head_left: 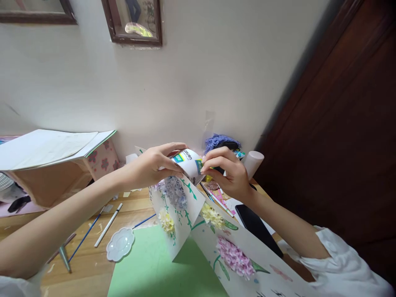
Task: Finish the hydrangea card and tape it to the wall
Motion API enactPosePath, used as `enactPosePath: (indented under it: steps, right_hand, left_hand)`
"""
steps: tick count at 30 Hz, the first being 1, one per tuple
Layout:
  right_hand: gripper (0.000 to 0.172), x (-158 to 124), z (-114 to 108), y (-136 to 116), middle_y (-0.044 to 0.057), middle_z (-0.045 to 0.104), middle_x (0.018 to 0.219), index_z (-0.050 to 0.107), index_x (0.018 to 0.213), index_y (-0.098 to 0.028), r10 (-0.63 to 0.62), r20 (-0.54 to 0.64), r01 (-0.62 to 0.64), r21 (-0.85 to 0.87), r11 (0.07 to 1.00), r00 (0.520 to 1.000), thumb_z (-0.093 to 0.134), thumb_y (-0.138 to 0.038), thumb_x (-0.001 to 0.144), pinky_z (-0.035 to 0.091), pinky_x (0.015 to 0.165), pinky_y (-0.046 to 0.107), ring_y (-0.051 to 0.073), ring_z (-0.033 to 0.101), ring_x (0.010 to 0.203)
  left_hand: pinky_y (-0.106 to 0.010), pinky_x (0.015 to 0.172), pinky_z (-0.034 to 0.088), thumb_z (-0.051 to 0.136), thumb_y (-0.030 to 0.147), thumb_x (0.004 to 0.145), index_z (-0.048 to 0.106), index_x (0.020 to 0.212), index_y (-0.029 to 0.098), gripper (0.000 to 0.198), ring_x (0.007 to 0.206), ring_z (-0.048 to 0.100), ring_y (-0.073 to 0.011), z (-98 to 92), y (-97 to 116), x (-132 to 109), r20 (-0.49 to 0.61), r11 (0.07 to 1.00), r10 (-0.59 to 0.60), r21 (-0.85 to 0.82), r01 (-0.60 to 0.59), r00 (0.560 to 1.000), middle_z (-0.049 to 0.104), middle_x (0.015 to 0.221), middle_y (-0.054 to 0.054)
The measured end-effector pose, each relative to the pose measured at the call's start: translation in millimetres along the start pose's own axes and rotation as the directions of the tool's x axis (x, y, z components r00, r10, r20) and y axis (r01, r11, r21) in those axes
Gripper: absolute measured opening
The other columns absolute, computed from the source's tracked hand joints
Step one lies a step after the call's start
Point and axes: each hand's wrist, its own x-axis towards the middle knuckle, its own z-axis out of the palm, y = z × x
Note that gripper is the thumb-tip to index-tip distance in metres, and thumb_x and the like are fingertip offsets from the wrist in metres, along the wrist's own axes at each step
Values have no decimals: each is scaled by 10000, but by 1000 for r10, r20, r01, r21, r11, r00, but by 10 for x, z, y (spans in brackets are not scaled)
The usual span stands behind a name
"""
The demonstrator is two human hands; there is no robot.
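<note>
Head view: left fingers (173, 147) gripping white labelled roll (189, 162); right fingers (217, 162) pinched close at its edge.

One camera, worn on the head, looks forward and down: the surface (93, 268) lies below it, the pale wall (216, 74) straight ahead. The left hand (156, 163) and right hand (230, 169) come just below mid-frame, nearer the lens than the wall behind them. The view is wide, reaching two framed pictures (134, 18) cut by the top edge and a dark wooden panel (340, 144) slanting down the right side.
</note>
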Motion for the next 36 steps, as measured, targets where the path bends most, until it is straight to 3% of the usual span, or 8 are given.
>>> enactPosePath:
  steps: [2, 4, 8, 13, 19, 26, 36]
  right_hand:
    - [168, -19, -17, -8, 22, 641, 874, 611, 895, -247, -126, 19, 127, -56, 990, 992, 514, -113, 865, 524, 767, 334, 164, 618, 869]
    - [212, -59, -37, -22, 21, 661, 839, 586, 944, -252, -178, -16, 177, -65, 982, 984, 455, -96, 882, 534, 748, 340, 176, 633, 876]
    - [220, -88, -68, -28, 23, 677, 854, 580, 1008, -256, -95, -110, 94, -6, 996, 989, 512, -103, 864, 534, 768, 374, 190, 635, 886]
    - [273, 40, 24, 35, 25, 630, 983, 663, 1015, -297, 25, -11, -24, 68, 997, 1000, 711, -252, 749, 528, 775, 355, 175, 606, 898]
    - [96, 117, 137, 29, -4, 629, 848, 709, 813, -283, 77, -70, -61, 215, 975, 995, 698, -203, 762, 506, 719, 325, 140, 598, 787]
    - [138, 127, 114, 1, 9, 666, 870, 637, 862, -257, -109, -59, 106, -41, 993, 992, 559, -144, 850, 500, 761, 343, 163, 602, 823]
    - [222, -76, 186, 67, 42, 662, 863, 545, 972, -243, -248, -51, 242, -100, 965, 967, 424, -84, 876, 549, 747, 353, 185, 650, 918]
  left_hand:
    - [-342, 962, 481, 505, 220, 865, 755, 804, 221, 258, 1118, 580, -210, -18, -28, -16, 4, 999, -22, 23, 22, 1000, 532, 1311, -82]
    - [-329, 934, 496, 514, 240, 860, 758, 815, 215, 249, 1100, 593, -221, -58, -77, -52, -25, 996, -70, 58, 72, 997, 540, 1311, -80]
    - [-296, 899, 509, 549, 266, 840, 758, 838, 215, 215, 1107, 590, -227, -138, -150, -135, -62, 981, -170, 80, 174, 984, 542, 1317, -60]
    - [-320, 912, 505, 527, 223, 843, 754, 855, 256, 229, 1096, 597, -205, -98, -126, -95, -7, 994, -108, 30, 108, 994, 533, 1332, -40]
    - [-327, 917, 500, 553, 225, 833, 753, 846, 244, 201, 1143, 568, -215, -73, -97, -31, -2, 996, -83, -34, 83, 997, 531, 1331, -59]
    - [-299, 834, 530, 551, 255, 840, 755, 823, 226, 207, 1064, 610, -211, -61, -111, 5, -1, 997, -69, -27, 69, 998, 566, 1285, -63]
    - [-261, 802, 532, 548, 229, 843, 749, 836, 201, 203, 1047, 622, -188, 4, -195, -2, 57, 996, -43, -81, 48, 997, 593, 1253, -87]
